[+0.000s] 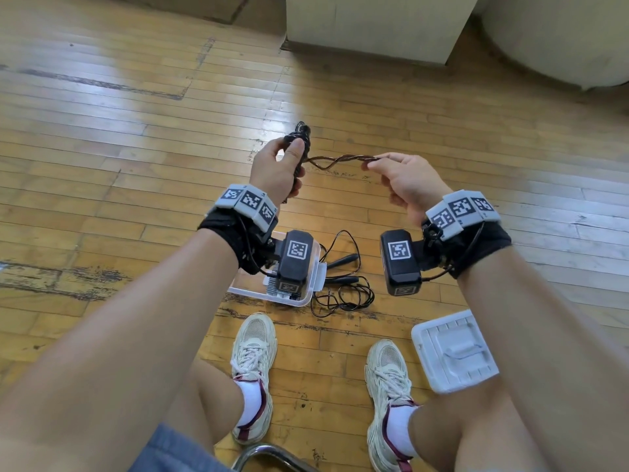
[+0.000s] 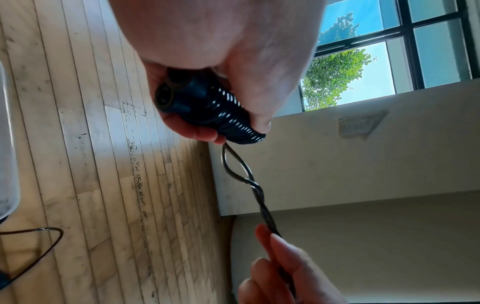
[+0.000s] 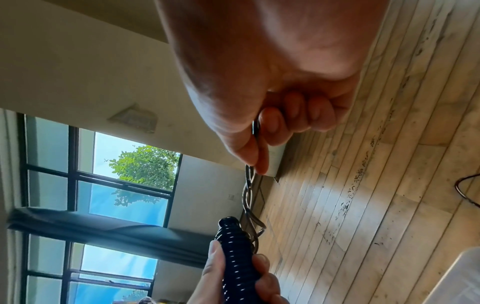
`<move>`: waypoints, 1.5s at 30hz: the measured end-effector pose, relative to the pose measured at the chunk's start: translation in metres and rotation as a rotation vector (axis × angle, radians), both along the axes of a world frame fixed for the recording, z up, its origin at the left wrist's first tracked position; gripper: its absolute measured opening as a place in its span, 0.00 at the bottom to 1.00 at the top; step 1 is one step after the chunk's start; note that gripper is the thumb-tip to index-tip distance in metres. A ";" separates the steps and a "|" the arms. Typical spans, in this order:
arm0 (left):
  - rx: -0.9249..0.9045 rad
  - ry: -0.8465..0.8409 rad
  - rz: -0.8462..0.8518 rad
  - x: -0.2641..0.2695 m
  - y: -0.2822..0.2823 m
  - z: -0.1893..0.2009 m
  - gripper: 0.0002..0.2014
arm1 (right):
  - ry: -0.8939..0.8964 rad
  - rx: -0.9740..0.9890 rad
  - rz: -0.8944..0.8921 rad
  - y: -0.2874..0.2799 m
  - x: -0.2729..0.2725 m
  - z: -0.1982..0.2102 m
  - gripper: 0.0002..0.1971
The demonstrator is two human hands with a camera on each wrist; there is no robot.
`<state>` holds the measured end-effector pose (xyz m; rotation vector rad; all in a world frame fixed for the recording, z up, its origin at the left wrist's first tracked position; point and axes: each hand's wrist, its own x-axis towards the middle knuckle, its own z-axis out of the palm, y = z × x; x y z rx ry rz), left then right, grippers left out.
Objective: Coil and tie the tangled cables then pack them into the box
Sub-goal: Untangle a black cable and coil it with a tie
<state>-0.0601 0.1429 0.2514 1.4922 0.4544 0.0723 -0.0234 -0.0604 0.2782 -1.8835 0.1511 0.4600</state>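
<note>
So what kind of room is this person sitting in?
Probably a plain indoor room, maybe a studio or workroom. There is a worn wooden plank floor, a big dark-framed window with a tree outside, and cream-painted walls.

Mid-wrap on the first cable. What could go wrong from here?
1. The right hand only pinches the twisted tail; a slip may let the wraps loosen.
2. The left hand grips the wound bundle mid-air, so the wraps could slide off its end.
3. The loose cable lies by the shoes, beside the box; it could snag.
</note>
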 end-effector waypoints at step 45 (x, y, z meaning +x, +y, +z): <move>0.061 -0.120 -0.381 -0.009 -0.021 0.014 0.11 | 0.164 0.153 0.276 0.013 -0.012 0.015 0.10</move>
